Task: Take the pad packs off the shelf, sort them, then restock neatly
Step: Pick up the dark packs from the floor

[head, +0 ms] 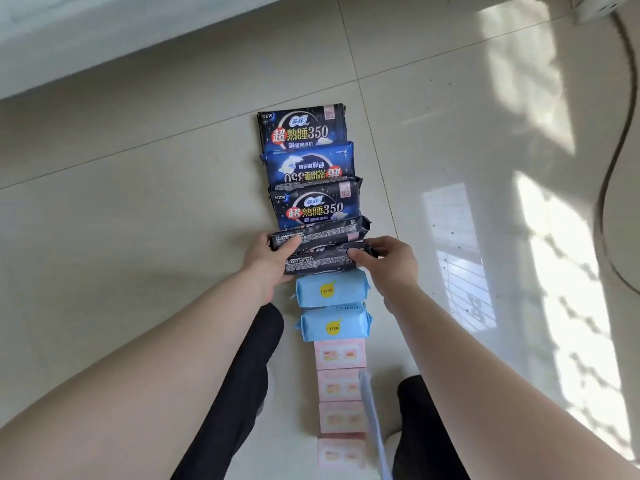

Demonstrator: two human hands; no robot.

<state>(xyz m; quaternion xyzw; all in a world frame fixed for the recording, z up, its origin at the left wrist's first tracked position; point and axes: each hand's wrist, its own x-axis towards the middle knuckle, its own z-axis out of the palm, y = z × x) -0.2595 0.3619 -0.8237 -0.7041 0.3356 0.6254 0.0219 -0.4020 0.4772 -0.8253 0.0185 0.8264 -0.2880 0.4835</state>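
A single row of pad packs runs along the tiled floor toward me. Farthest lie three dark navy packs (303,129), each overlapping the one behind. Two more dark packs (320,233) follow, showing their printed backs. My left hand (268,256) grips their left ends, thumb on top of the upper pack. My right hand (389,261) holds the right end of the nearer dark pack (318,263), fingers curled over its corner. Closer sit two light blue packs (330,289) with yellow stickers, then several pink packs (340,356) between my legs.
A white ledge or wall base (104,39) crosses the top left. A dark cable (613,168) curves over the floor at the right, from a socket strip at the top right corner. My black-trousered legs flank the pink packs. A pale blue strap hangs in front.
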